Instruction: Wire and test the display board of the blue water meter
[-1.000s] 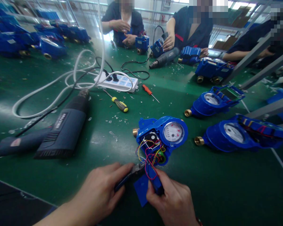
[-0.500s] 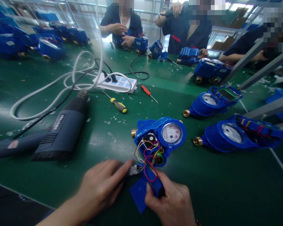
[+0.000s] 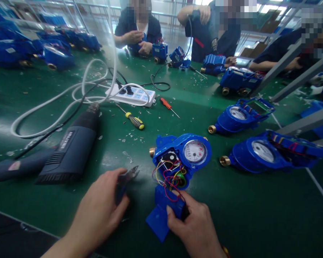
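An opened blue water meter (image 3: 181, 156) lies on the green table in front of me, its dial up and coloured wires (image 3: 168, 177) spilling from its housing. My right hand (image 3: 195, 227) is closed on a blue cover part (image 3: 161, 213) that hangs from those wires. My left hand (image 3: 99, 211) grips blue-handled cutting pliers (image 3: 126, 179), their jaws pointing up and right, a little left of the meter.
A dark heat gun (image 3: 70, 148) lies at the left with cables and a white power strip (image 3: 131, 96) behind it. A yellow screwdriver (image 3: 133, 120) and a red screwdriver (image 3: 168, 106) lie mid-table. More blue meters (image 3: 258, 152) sit at the right. Other people work across the table.
My left hand has drawn the pliers away from the wires, to the left. My right hand has stayed on the blue cover. A person opposite lifted a tool from the table.
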`<state>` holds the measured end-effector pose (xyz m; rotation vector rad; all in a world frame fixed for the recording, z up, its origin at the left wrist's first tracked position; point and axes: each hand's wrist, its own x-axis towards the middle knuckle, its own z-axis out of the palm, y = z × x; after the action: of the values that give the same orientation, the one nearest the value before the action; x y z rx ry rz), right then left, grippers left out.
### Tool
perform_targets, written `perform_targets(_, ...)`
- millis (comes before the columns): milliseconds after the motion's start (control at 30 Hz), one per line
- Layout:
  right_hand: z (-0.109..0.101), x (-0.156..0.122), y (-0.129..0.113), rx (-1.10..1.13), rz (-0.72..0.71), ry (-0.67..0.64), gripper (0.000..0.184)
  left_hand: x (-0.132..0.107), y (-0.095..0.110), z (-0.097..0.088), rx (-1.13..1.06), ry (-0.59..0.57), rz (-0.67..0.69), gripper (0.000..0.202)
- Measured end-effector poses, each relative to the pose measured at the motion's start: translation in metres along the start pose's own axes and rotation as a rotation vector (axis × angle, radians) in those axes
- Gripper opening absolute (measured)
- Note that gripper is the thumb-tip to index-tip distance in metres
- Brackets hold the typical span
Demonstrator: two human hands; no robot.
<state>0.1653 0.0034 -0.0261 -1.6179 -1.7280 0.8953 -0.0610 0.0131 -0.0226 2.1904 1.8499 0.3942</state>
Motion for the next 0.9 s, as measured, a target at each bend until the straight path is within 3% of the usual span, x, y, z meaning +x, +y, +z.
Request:
perform_targets(67,0.000,0.000,0.000,-0.010,-0.013,0.006,0.022,-0.003,0.002,-0.004,0.007,-0.086,-0.022,0.038)
perform_targets(233,0.003,-0.003,0.003,-0.048,-0.096,0.068,0.023,-0.013,0.025,-0.013,0.048,-0.210,0.091,0.049)
perform_targets(367,0.001,-0.003,0.001,-0.038,-0.108,0.071,0.024,-0.007,0.034,-0.017,0.117,-0.323,0.119,0.047)
perform_targets(600,-0.004,0.001,-0.003,-0.037,-0.103,0.050,0.024,0.014,0.035,-0.026,0.268,-0.316,0.250,0.050)
perform_targets(900,-0.005,0.001,-0.001,-0.026,-0.088,0.031,0.025,0.033,0.039,-0.040,0.335,-0.433,0.327,0.048)
